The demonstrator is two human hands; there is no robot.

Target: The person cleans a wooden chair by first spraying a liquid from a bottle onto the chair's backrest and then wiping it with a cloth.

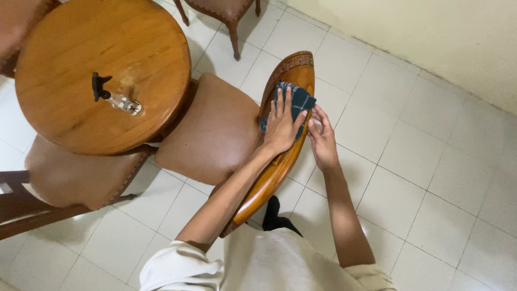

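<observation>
A wooden chair stands below me, its curved glossy backrest [272, 175] running from my body up to the centre. A dark teal cloth [300, 101] lies over the top of the backrest. My left hand [281, 126] presses flat on the cloth with fingers spread. My right hand [322, 139] rests against the outer side of the backrest, fingertips at the cloth's right edge. The brown leather seat [212, 132] lies to the left of the backrest.
A round wooden table [81, 102] fills the upper left, with a small clear spray bottle [116, 98] with a black nozzle lying on it. Other brown chairs stand at the left [70, 178] and top [229, 13]. White floor tiles and a cream wall lie to the right.
</observation>
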